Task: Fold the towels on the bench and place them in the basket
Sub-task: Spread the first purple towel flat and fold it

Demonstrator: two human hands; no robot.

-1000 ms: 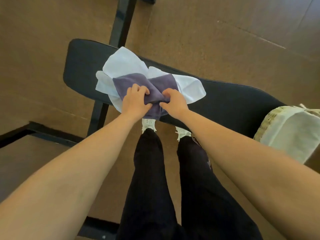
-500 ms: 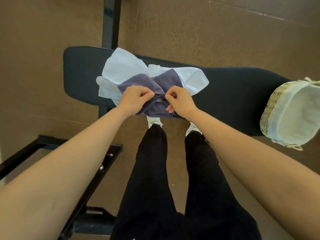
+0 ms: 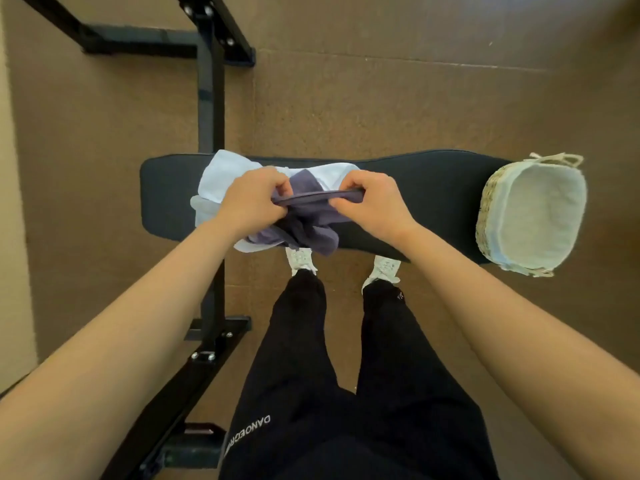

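A purple towel (image 3: 304, 230) hangs bunched between both my hands above the black bench (image 3: 422, 199). My left hand (image 3: 254, 200) grips one end of its top edge and my right hand (image 3: 372, 202) pinches the other end, so the edge is stretched into a taut band between them. Under the purple towel lies a pale blue towel (image 3: 221, 174), spread on the left half of the bench and partly hidden by my hands. A woven basket (image 3: 491, 202) with a white cloth lining stands on the bench's right end, with nothing visible inside.
The black metal frame (image 3: 209, 109) of the bench runs across the brown floor at the left, behind and in front of the seat. My legs and white shoes (image 3: 381, 268) stand close against the bench's near edge.
My hands have lifted the purple towel off the pale blue one and drawn apart, stretching its edge between them. The view has swung so the whole basket now shows.
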